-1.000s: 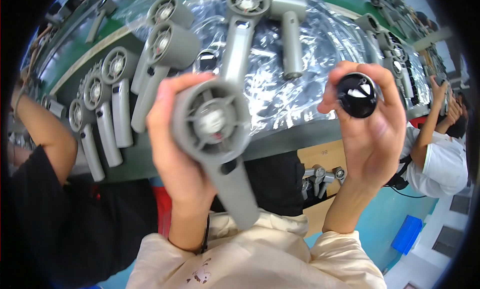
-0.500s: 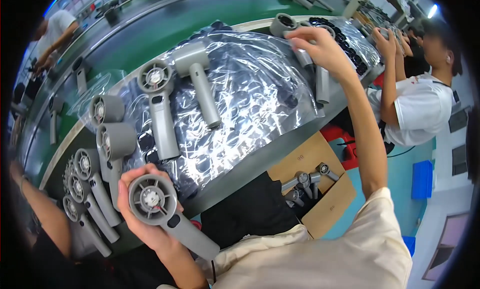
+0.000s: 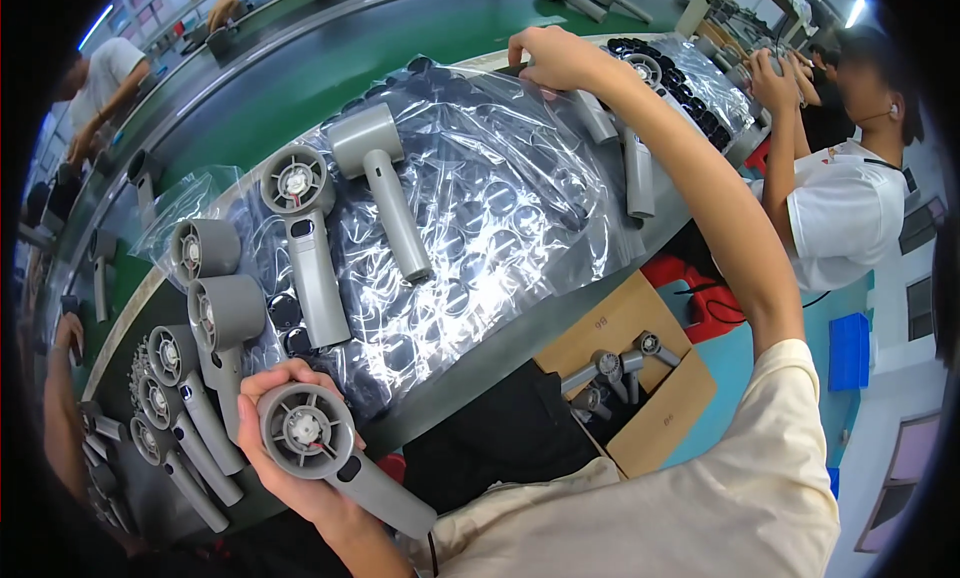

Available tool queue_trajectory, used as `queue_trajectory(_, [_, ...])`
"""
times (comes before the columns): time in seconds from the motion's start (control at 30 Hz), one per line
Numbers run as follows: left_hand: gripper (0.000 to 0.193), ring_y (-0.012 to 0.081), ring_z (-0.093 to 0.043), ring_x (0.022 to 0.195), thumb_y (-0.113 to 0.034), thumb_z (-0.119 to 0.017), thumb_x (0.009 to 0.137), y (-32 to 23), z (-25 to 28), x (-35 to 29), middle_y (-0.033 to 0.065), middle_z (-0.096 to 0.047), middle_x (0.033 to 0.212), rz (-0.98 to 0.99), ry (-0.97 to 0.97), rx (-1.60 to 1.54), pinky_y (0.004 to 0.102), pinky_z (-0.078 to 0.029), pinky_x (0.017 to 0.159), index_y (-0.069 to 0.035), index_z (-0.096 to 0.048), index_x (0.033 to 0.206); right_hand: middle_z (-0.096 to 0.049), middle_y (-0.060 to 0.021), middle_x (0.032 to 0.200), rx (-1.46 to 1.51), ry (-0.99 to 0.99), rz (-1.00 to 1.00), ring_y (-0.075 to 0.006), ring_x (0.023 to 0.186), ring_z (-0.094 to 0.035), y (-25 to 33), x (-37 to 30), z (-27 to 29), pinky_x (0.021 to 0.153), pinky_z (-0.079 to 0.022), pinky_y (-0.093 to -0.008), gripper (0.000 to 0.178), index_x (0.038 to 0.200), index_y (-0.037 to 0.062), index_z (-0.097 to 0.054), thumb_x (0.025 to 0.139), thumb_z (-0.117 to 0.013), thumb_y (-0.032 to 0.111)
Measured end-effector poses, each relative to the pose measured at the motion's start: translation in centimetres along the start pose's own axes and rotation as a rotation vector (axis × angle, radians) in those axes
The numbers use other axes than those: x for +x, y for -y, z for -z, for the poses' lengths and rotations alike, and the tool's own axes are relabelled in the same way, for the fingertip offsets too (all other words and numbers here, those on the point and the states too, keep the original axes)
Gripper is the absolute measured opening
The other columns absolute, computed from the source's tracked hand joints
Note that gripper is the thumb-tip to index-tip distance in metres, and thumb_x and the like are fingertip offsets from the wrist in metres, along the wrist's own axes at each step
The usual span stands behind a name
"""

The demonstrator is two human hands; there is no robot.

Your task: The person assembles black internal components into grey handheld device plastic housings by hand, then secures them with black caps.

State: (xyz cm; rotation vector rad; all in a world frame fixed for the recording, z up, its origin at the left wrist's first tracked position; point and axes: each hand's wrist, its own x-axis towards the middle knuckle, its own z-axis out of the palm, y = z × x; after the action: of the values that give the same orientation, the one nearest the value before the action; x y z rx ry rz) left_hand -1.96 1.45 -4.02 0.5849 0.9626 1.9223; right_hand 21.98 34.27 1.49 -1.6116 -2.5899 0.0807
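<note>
My left hand (image 3: pixel 290 458) wraps round a grey handheld fan (image 3: pixel 385 490), its round open head facing up and its handle pointing lower right. White centre and spokes show inside that head. At the far edge of the bench, my right hand (image 3: pixel 560 58) bends its fingers over the head of another handheld fan, mostly hidden beneath it; its grey handle (image 3: pixel 596 118) comes out below the palm. Between my hands, a fan lying face up (image 3: pixel 318 278) and one turned on its side (image 3: pixel 400 213) rest on clear plastic film (image 3: pixel 480 248) covering round dark parts.
Several more fans (image 3: pixel 190 408) stand in a cluster at the left. A green conveyor belt (image 3: pixel 420 33) runs behind the bench. Below the bench edge is an open cardboard box (image 3: pixel 660 418) of fans. A co-worker (image 3: pixel 840 188) works at the right.
My right hand has moved left and down over the fan at the far edge, its fingers curling over the head. My left hand keeps its fan. The view has shifted slightly.
</note>
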Motion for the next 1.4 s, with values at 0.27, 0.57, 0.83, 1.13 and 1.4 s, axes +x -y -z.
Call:
queue_trajectory(0.27, [0.036, 0.0179, -0.052, 0.06, -0.034, -0.033, 0.096, -0.1, -0.3, 0.0, 0.0143, -0.05, 0.084, 0.003, -0.057, 0.062, 0.0232, -0.042, 0.032, -0.003, -0.049, 0.092, -0.068, -0.0111, 0.073, -0.021, 0.114, -0.013, -0.0256, 0.073, -0.068, -0.2, 0.9, -1.5, 0.068, -0.052, -0.0371, 0.023, 0.087, 0.0061, -0.067, 0.065, -0.064, 0.001])
queue_trajectory(0.57, [0.035, 0.0176, -0.054, 0.062, -0.035, -0.034, 0.096, 0.0, -0.4, -0.1, 0.014, -0.051, 0.085, 0.02, -0.101, 0.039, 0.023, -0.045, 0.033, -0.004, -0.049, 0.093, -0.067, -0.0175, 0.084, -0.076, -0.056, 0.075, -0.0354, 0.083, -0.065, -0.3, 1.2, -2.2, 0.074, -0.052, -0.042, 0.014, 0.078, 0.0047, -0.068, 0.065, -0.064, 0.002])
queue_trajectory(0.83, [0.035, 0.0171, -0.054, 0.059, -0.035, -0.034, 0.096, -0.1, -0.8, 0.0, 0.014, -0.051, 0.085, 0.015, -0.112, 0.073, 0.0229, -0.045, 0.033, -0.003, -0.049, 0.093, -0.068, -0.0156, 0.085, 0.01, -0.042, 0.204, -0.0306, 0.083, -0.065, -0.5, 1.8, -2.3, 0.075, -0.051, -0.0372, 0.019, 0.085, 0.0019, -0.068, 0.066, -0.065, 0.003])
queue_trajectory(1.13, [0.036, 0.0166, -0.053, 0.063, -0.034, -0.033, 0.097, 0.0, -0.8, -0.3, 0.0138, -0.05, 0.085, -0.009, -0.113, 0.072, 0.0216, -0.044, 0.032, -0.003, -0.049, 0.094, -0.067, -0.0171, 0.078, 0.047, -0.077, 0.169, -0.0318, 0.077, -0.065, -0.7, 1.5, -3.4, 0.071, -0.051, -0.0377, 0.009, 0.075, 0.0014, -0.068, 0.066, -0.066, 0.003])
queue_trajectory(1.4, [0.035, 0.0158, -0.056, 0.059, -0.036, -0.033, 0.096, -0.2, -0.9, -0.4, 0.0122, -0.052, 0.086, 0.002, -0.099, 0.125, 0.0222, -0.045, 0.034, -0.005, -0.049, 0.093, -0.066, -0.0186, 0.079, 0.047, -0.1, 0.153, -0.0312, 0.077, -0.065, -0.5, 0.7, -3.6, 0.071, -0.051, -0.0364, 0.012, 0.075, -0.0019, -0.066, 0.067, -0.067, 0.007])
